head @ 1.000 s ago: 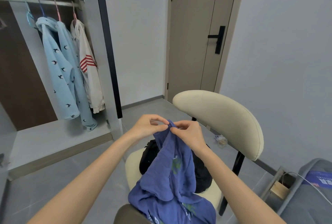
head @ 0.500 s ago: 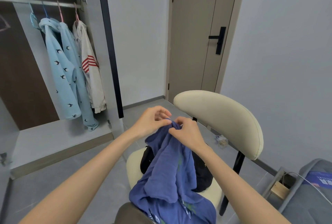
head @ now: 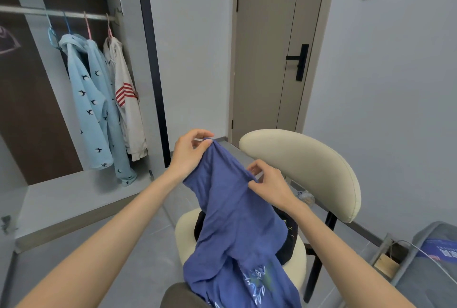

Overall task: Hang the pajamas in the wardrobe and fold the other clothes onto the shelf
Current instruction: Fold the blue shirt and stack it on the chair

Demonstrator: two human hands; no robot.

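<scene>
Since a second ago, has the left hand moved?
Yes. The left hand rose and went left, away from the chair back, pulling the blue garment wider.

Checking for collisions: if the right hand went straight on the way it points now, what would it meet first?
The right hand points up-left into the blue garment it pinches; beyond that, probably the left hand, though depth is unclear.

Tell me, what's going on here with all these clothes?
A person is sorting laundry. Their left hand and right hand pinch the top edge of a blue garment, lifting it over a cream chair. A black garment lies on the seat. In the open wardrobe, light blue pajamas and a white top hang on the rail.
</scene>
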